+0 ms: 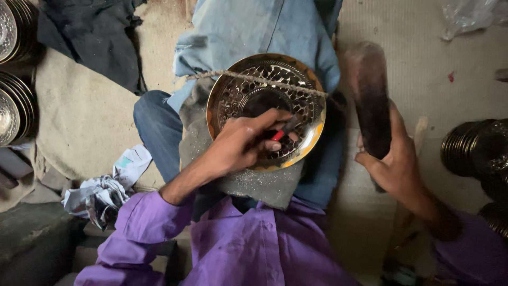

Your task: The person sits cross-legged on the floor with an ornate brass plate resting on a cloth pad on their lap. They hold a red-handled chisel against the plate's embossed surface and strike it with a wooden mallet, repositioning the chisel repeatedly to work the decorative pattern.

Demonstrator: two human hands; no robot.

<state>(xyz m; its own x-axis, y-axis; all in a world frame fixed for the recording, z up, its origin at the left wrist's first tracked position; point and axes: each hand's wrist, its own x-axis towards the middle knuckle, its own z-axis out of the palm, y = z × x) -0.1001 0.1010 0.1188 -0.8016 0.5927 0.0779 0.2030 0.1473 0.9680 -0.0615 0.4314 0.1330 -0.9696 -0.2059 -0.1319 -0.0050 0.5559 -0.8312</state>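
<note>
Two hands are busy over one shiny brass plate (266, 108). It's round w/ a gold rim and a bumpy cut pattern inside, and it sits tilted on a grey cloth (254, 182) on the person's lap. A twisted cord (254, 79) runs across the top part of the plate, touching it.

Left hand (243, 140) lies right on the plate, over its lower middle. Fingers are pressed together, pinching a small punch tool (283, 130) w/ a dark shaft and a red bit near the fingertips. The tip of the tool meets the plate's patterned floor. Left arm comes up from the bottom left in a purple sleeve, wrist bent a bit down toward the plate.

Right hand (394, 159) is off to the right of the plate, apart from it, not touching. It's wrapped tight around a dark mallet (370, 100), which stands up and looks blurry. Right arm comes in from the bottom right, also in purple.

Room to move: open sandy floor (423, 58) btwn the plate's right rim and the mallet, and more above it. On the far right is a stack of dark plates (476, 153), near the right hand. At the left edge are more shiny plates (13, 100), well apart. A crumpled rag (103, 188) lies left of the knee, and blue jeans show under the cloth. Plate's top rim is next to a light blue cloth (254, 32).
</note>
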